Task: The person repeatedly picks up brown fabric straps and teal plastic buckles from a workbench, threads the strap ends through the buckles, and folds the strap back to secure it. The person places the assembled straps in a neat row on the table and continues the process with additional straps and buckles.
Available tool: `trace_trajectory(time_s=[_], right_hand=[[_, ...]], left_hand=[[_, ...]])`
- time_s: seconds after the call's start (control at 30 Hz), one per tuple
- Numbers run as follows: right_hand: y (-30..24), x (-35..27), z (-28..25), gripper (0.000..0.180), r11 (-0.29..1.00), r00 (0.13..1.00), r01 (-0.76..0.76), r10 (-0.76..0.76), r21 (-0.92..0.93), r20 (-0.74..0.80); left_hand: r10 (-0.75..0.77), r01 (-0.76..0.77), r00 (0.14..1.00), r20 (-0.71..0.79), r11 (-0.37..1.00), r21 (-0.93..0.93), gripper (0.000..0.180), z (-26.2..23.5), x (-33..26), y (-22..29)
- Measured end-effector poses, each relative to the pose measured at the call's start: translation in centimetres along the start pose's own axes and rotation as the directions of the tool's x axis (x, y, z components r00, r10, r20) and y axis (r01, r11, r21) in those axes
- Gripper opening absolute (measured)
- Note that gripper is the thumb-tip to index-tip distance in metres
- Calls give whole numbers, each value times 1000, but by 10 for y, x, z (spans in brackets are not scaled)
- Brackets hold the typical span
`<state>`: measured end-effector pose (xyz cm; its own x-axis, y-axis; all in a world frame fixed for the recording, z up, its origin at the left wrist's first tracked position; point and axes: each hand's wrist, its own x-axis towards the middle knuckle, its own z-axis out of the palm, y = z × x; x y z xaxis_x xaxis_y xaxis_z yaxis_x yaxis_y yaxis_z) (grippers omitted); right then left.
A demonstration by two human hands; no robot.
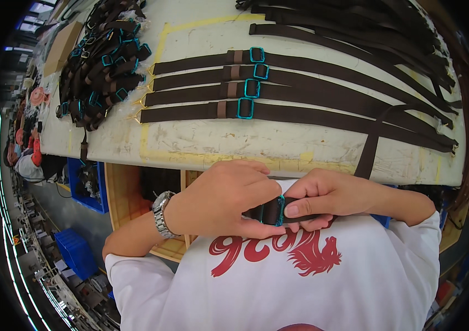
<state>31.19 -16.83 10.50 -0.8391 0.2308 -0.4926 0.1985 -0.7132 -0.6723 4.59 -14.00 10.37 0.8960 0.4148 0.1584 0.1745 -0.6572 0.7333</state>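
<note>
Close to my chest, my left hand (228,194), with a metal watch on its wrist, is closed on a dark brown webbing strap (270,212). A teal rectangular slide buckle (282,205) sits on that strap between my two hands. From the other side, my right hand (331,193) pinches the webbing, thumb on top beside the buckle's edge. Part of the strap and buckle is hidden behind my fingers. A length of dark strap (372,146) hangs over the table edge behind my right wrist; where it leads is hidden.
Several finished-looking straps (190,114) with teal buckles and gold hooks lie side by side on the worn pale table (201,140). A tangled heap of buckled straps (94,83) is at the left, more webbing (350,33) at the far right. Blue crates (75,254) stand below.
</note>
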Motion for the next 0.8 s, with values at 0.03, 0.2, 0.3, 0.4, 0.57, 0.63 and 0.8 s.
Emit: trace_trajectory(time_s=[0.03, 0.2, 0.3, 0.4, 0.57, 0.63, 0.8], right_hand=[[4, -1, -2, 36, 1000, 1000, -5, 5, 17, 8], [13, 2, -2, 36, 999, 999, -34, 35, -13, 35], [2, -7, -10, 32, 946, 999, 33, -23, -324, 34], [-1, -19, -17, 30, 836, 987, 135, -162, -532, -5], [-1, 3, 1, 33, 659, 925, 231, -377, -716, -48], [0, 16, 6, 29, 693, 920, 262, -391, -672, -45], [11, 27, 5, 23, 683, 851, 471, -519, -559, 83]], left_hand=[[-21, 21, 1000, 4, 999, -36, 47, -1, -1, -1], [-123, 126, 992, 35, 985, -116, 46, 10, -15, 6], [-273, 350, 933, 235, 840, -414, 40, 6, -28, -3], [-319, 364, 931, 176, 825, -432, 24, -4, -40, -12], [-248, 254, 967, 55, 955, -154, 20, -1, -27, 1], [-225, 235, 972, 65, 938, -254, 19, -1, -25, 0], [-224, 296, 955, 194, 690, -661, 18, 6, -31, -18]])
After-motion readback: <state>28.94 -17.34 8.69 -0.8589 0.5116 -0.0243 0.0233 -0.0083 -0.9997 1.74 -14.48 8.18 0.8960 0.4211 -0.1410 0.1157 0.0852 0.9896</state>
